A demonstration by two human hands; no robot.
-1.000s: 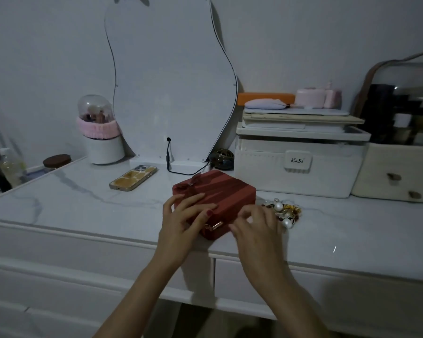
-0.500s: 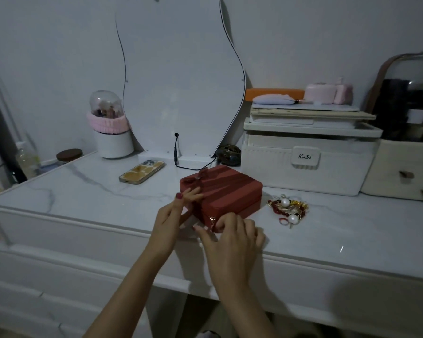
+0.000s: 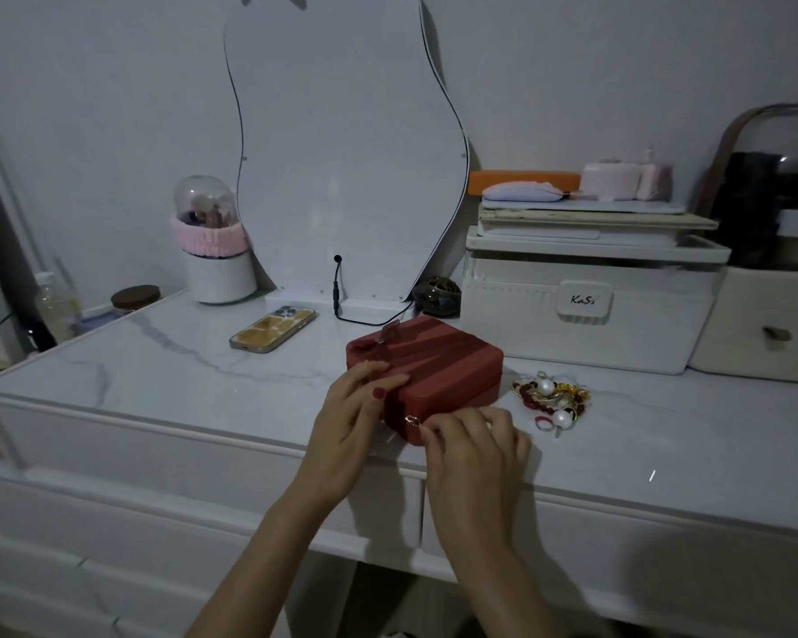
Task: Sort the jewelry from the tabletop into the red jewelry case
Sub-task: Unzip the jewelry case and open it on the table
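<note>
A closed red jewelry case (image 3: 438, 361) with a bow on its lid sits near the front edge of the white marble tabletop (image 3: 167, 361). My left hand (image 3: 351, 425) grips the case's near left corner, thumb on the lid. My right hand (image 3: 473, 446) pinches at the case's front edge beside a small gold zipper pull (image 3: 411, 420). A heap of jewelry (image 3: 551, 398) with pearls, red beads and gold pieces lies on the tabletop just right of the case, untouched.
A phone (image 3: 273, 333) lies left of the case. Behind stand a curvy mirror (image 3: 346, 145) with a black cable (image 3: 342, 306), a domed brush holder (image 3: 215, 250), a white organizer box (image 3: 581, 315) and a cream drawer unit (image 3: 770, 333).
My right hand has slid from the case's right side to its front edge by the zipper pull. My left hand shifted from the lid to the near left corner.
</note>
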